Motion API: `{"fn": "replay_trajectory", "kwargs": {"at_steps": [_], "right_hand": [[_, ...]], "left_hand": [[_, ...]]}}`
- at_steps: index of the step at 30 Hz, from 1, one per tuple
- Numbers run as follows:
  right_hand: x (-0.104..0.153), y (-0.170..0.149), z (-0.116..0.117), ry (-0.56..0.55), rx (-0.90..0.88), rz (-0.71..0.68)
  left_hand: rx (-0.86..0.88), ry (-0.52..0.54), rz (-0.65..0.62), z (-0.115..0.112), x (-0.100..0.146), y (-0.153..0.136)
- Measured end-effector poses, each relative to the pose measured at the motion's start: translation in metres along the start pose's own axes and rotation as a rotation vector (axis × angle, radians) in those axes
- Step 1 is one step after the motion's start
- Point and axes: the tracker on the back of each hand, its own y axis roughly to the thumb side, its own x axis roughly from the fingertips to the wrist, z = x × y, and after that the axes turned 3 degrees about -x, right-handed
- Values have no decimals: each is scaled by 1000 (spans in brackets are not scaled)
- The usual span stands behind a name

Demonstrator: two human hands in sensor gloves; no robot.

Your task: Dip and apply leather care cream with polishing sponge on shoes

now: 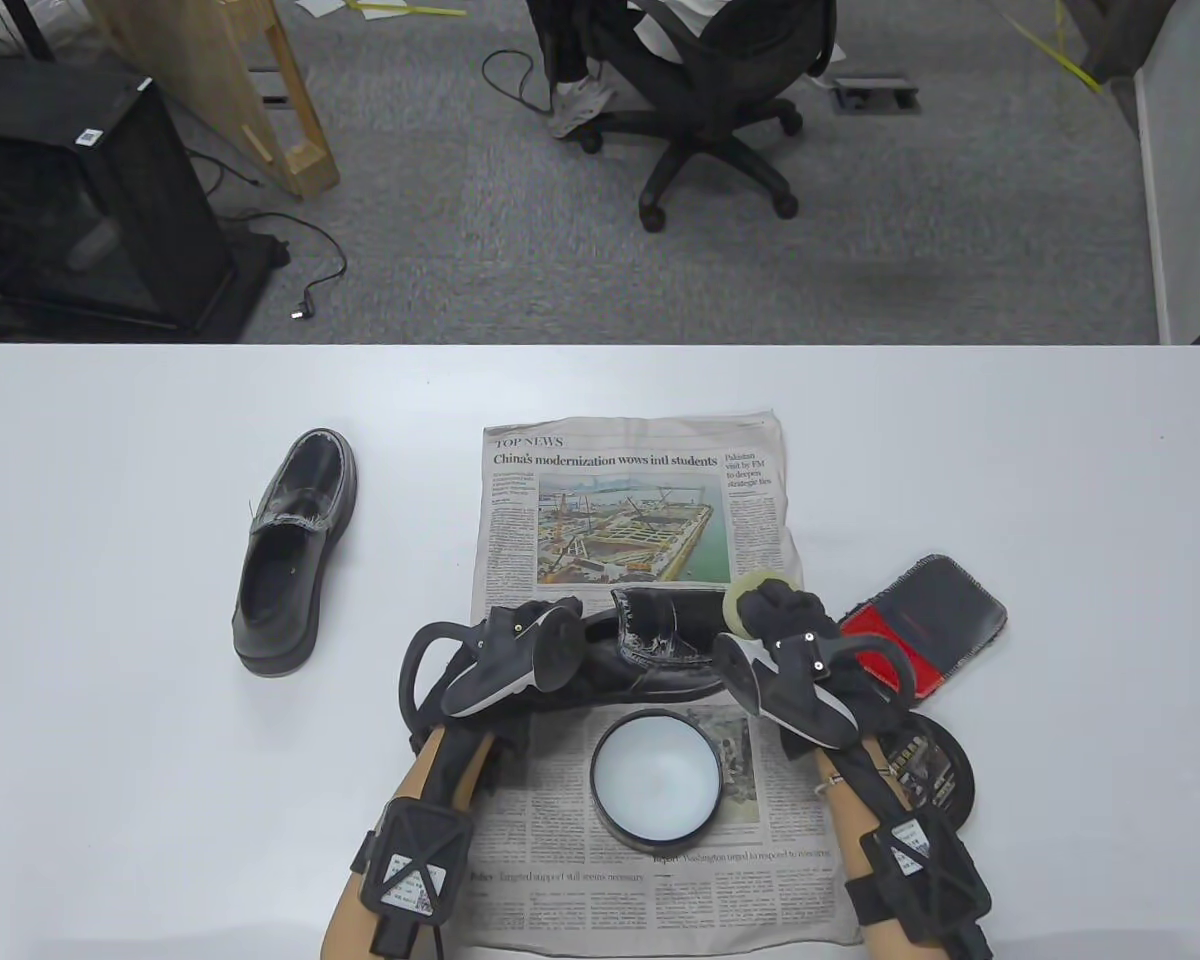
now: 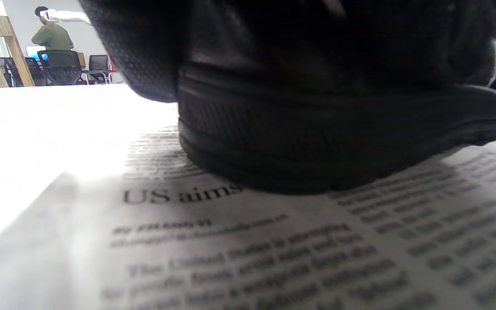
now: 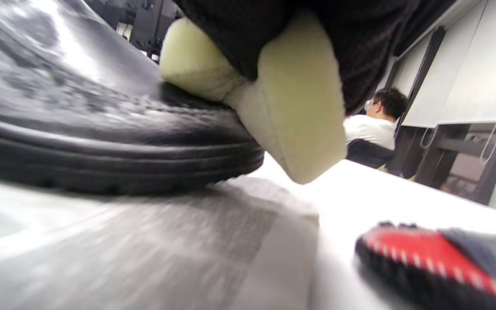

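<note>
Lower centre, the open cream tin (image 1: 655,781) sat on newspaper (image 1: 560,850). Above it, my left hand (image 1: 505,655) gripped the stiff loafer (image 1: 660,650)'s heel; my right hand (image 1: 785,640) pinched the soft, squashy sponge (image 3: 291,112) against its toe.

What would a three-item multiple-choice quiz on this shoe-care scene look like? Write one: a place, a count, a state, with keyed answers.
1. Where does the open cream tin sit?
A) on the newspaper, nearer the person than the held shoe
B) on the bare table beside the spare shoe
C) on the red and black cloth

2. How many black shoes are in view?
A) one
B) two
C) three

3. What is the yellow sponge doing?
A) lying in the tin
B) resting on the cloth
C) pressed to the shoe in the right hand's grip

Answers:
1 A, newspaper surrounds the tin.
2 B, one shoe between the hands, one apart at left.
3 C, right hand holds it against the leather.
</note>
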Motion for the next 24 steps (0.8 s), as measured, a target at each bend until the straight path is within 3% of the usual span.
{"fn": "replay_trajectory", "kwargs": {"at_steps": [6,12,17,21,24], "right_hand": [[22,16,-7,-27,-148,-101],[-12,34,-15,-76,-125,-63],[-32,23,-7,-19,-66,43],[-23,9,-3,28,63,55],[-6,2,-5,29,20,2]], "left_hand": [[-6,-15,-15,1,-2,1],[12,-33,-25,0,-3,-1],[21,-20,-15,-1,-2,-2],[27,-9,-2,-1,-1,-3],[25,-7,0,-1,-1,-3]]}}
